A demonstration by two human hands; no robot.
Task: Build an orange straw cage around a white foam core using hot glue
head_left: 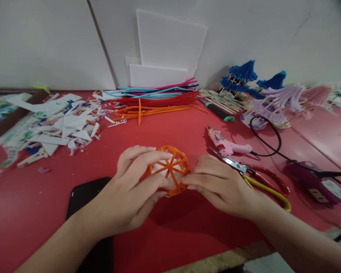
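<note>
Left hand: fingers spread and curved about the left side of the frame, tips on its top and rim, holding it.
Right hand: fingers bunched, tips pinched on the frame's right rim; whether a small piece lies between them cannot be told.
Frame: orange, round, spoked, pale material showing between spokes; held between both sets of fingertips, above the table, which is red.
Phone: black, face partly covered by the left forearm; left of and nearer than the left fingers.
Scissors: just beyond the right fingers, blades half parted, one red handle and one yellow.
Purple box: well right of the right fingers, black cable attached.
Glue gun: pink, beyond the right fingers, nozzle pointing away to the left.
Scraps: white offcuts and coloured bits, heaped beyond and left of the left fingers.
Knife: black and green, farther off beyond the right fingers.
Rods: orange, red, blue, pink, black, bundled straight beyond the fingers.
Models: blue, lilac, pink, with peaked tops, far right of the right fingers.
Boards: white, leaning on the wall, farthest from the fingers.
</note>
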